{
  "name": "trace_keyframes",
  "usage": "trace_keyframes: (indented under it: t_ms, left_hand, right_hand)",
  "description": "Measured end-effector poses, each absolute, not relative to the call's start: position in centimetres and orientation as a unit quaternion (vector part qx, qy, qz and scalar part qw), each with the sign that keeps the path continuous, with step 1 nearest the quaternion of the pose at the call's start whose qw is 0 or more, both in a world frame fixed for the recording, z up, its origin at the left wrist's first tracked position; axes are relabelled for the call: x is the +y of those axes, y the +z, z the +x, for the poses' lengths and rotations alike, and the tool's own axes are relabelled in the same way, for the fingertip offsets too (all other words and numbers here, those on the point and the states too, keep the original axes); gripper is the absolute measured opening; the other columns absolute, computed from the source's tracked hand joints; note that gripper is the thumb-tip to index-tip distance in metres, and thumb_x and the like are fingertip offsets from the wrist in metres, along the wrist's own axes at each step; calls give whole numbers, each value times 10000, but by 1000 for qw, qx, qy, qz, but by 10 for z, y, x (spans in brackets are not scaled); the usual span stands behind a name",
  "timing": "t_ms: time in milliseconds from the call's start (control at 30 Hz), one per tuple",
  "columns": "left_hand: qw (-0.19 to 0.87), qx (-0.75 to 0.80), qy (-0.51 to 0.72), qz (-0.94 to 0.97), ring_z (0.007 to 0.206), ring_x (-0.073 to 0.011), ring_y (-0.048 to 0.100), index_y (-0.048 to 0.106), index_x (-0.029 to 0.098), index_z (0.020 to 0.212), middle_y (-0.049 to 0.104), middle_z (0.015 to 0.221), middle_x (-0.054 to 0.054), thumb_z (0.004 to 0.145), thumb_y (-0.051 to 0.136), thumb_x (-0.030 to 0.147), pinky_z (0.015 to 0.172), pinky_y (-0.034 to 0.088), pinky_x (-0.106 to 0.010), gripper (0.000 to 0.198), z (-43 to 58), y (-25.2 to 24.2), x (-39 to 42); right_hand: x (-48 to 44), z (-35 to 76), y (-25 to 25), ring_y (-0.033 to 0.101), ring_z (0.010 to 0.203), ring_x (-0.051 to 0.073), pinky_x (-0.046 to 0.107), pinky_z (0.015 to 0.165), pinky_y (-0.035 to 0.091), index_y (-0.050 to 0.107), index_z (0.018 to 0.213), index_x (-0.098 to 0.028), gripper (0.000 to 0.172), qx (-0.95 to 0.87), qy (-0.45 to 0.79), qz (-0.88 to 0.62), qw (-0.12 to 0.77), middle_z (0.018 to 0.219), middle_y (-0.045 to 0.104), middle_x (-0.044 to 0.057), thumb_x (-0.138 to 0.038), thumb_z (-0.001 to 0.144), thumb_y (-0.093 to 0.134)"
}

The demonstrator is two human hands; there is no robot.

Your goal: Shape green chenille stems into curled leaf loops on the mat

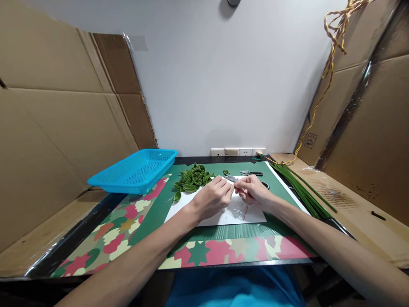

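Over the white sheet [188,216], my left hand [213,197] is closed, its fingertips pinched on something too small to make out. Close by on its right, my right hand [251,189] also pinches, and what lies between its fingertips is too small to tell. A pile of fuzzy green leaf-like pieces [194,177] lies behind and left of my left hand. Scissors [230,177] lie behind my hands, partly hidden by my right hand. Small black-handled snips [252,173] rest farther back. A thin red strip [246,212] lies on the sheet below my right hand.
A blue perforated basket [140,172] stands at the back left. Long green stems [303,192] lie along the right side. Cardboard panels [64,115] flank the table, and a twisted yellow cord [329,72] hangs at the right, reaching the wall sockets [245,152].
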State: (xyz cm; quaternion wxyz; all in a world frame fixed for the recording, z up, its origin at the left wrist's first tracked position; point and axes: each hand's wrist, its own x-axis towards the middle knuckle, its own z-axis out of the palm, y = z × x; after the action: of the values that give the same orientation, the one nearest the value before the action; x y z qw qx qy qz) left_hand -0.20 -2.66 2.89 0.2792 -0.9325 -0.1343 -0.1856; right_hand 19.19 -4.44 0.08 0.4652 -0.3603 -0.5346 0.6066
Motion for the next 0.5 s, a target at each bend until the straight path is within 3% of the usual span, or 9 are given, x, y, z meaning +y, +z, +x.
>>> trace_keyframes:
  t_ms: [100, 233, 300, 400, 500]
  left_hand:
    - [193, -163, -209, -945, 724, -212, 563, 628, 157, 824, 619, 774, -69, 995, 437, 115, 758, 421, -368, 259, -3, 27, -26]
    - [-42, -251, -267, -929, 623, -154, 520, 638, 174, 696, 610, 669, -19, 980, 475, 192, 682, 386, -304, 328, -3, 29, -25]
    - [-160, -291, -287, -899, 585, -135, 497, 616, 172, 612, 582, 601, -2, 960, 503, 223, 620, 346, -284, 370, -2, 33, -25]
    - [-340, -309, -294, -839, 591, -135, 517, 655, 154, 626, 590, 585, -10, 921, 575, 288, 609, 362, -270, 334, -2, 40, -25]
    - [-515, -281, -275, -762, 595, -135, 521, 729, 122, 763, 602, 611, -26, 892, 639, 350, 606, 396, -267, 277, -3, 42, -24]
  right_hand:
    - [-44, 195, 3, 292, 282, 59, 233, 347, 207, 630, 674, -159, 366, -604, 545, -381, 439, 477, 573, -19, -467, 870, 643]
    - [-44, 201, 5, 498, 520, 116, 236, 529, 335, 633, 742, -175, 328, -795, 236, -380, 410, 644, 628, 17, -369, 988, 535]
    - [-44, 205, 5, 535, 631, 139, 244, 608, 356, 655, 853, -183, 265, -837, 117, -364, 391, 729, 639, 26, -299, 1024, 490]
    - [-45, 209, 2, 532, 668, 143, 248, 646, 369, 648, 978, -194, 223, -853, 63, -351, 382, 805, 637, 28, -270, 1053, 452]
    - [-48, 210, 1, 496, 644, 139, 248, 638, 364, 618, 919, -200, 224, -848, 49, -345, 400, 783, 602, 18, -268, 1052, 451]
